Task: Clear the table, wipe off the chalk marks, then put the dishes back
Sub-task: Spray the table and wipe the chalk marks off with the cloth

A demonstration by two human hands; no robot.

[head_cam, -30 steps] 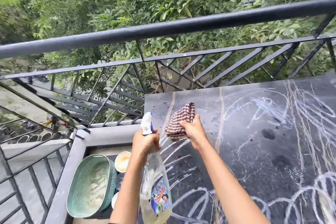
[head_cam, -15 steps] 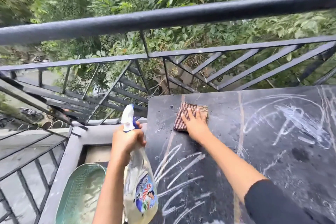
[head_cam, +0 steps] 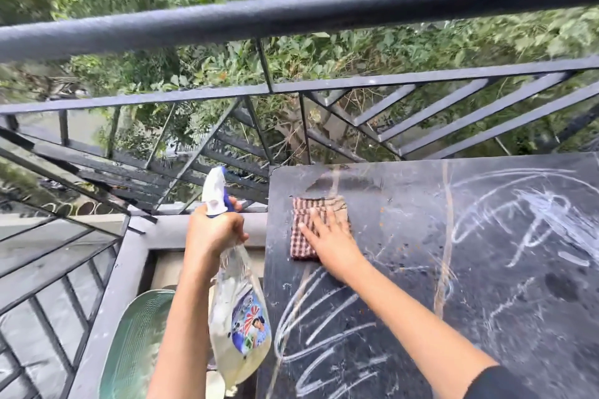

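Note:
The black table (head_cam: 486, 301) fills the right half of the view and carries white chalk marks (head_cam: 324, 317) across most of its top. My right hand (head_cam: 327, 236) lies flat with straight fingers on a folded red-and-white checked cloth (head_cam: 301, 236) near the table's far left corner. To the left of the table edge, my left hand (head_cam: 215, 230) grips the neck of a clear spray bottle (head_cam: 238, 327) with a white and blue nozzle, a picture label and pale liquid inside.
A black metal railing (head_cam: 291, 13) runs along the far side, with greenery beyond and a drop below. On the floor to the left of the table sits a green plastic basket (head_cam: 136, 347). A grey ledge (head_cam: 123, 269) borders the balcony.
My right hand went from holding the bunched cloth above the table to pressing it flat near the far left corner. The view moved closer to the railing. The bottle stays in my left hand.

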